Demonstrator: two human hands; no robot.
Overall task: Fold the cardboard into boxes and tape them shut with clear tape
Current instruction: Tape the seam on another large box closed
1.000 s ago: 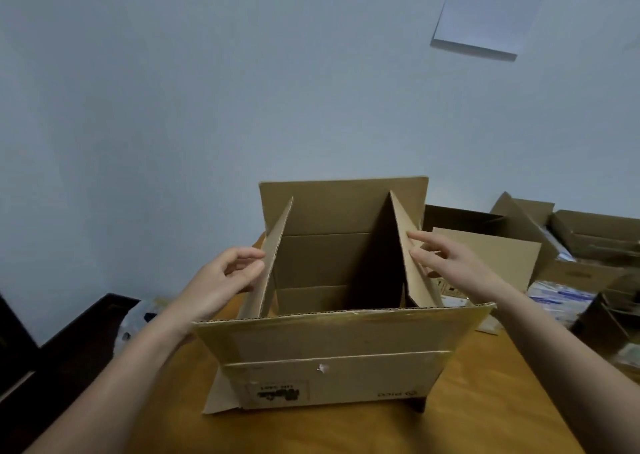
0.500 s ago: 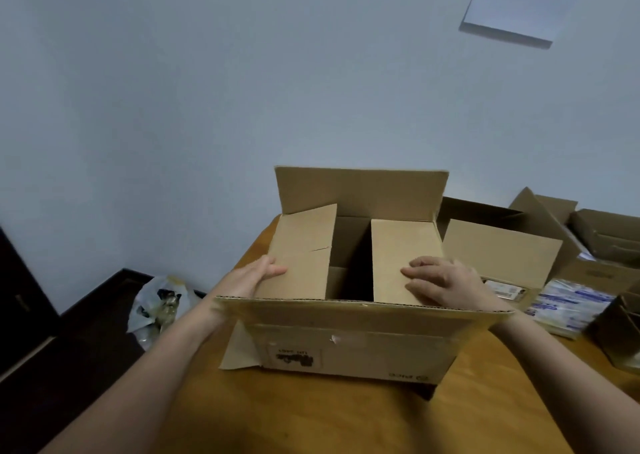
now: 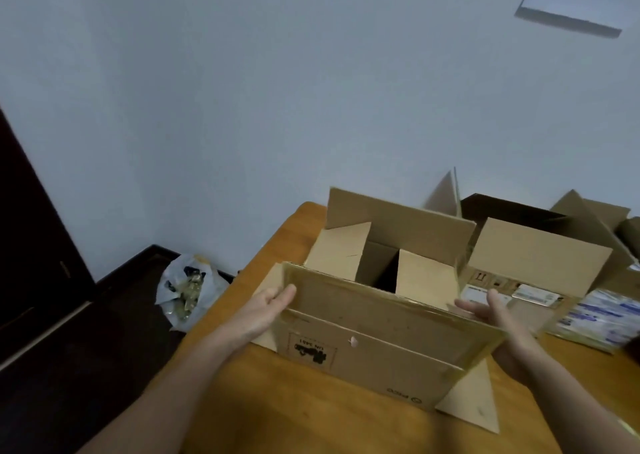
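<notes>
The box [image 3: 363, 353] sits on the wooden counter [image 3: 311, 419], with its two side flaps folded in and the far flap upright. Your left hand [image 3: 268, 303] grips the left end of the near flap [image 3: 381, 311]. Your right hand [image 3: 498, 318] rests straight-fingered against its right end. More open boxes [image 3: 540, 256] stand just beside it on the right. A plastic bag [image 3: 185, 287] lies on the floor.

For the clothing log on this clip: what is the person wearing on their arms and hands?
Nothing shows on either arm. The left forearm and right forearm are bare right to the picture's edge, with no sleeve or cuff in view. The left hand and right hand have no gloves, and no watch, bracelet or ring can be seen.
</notes>
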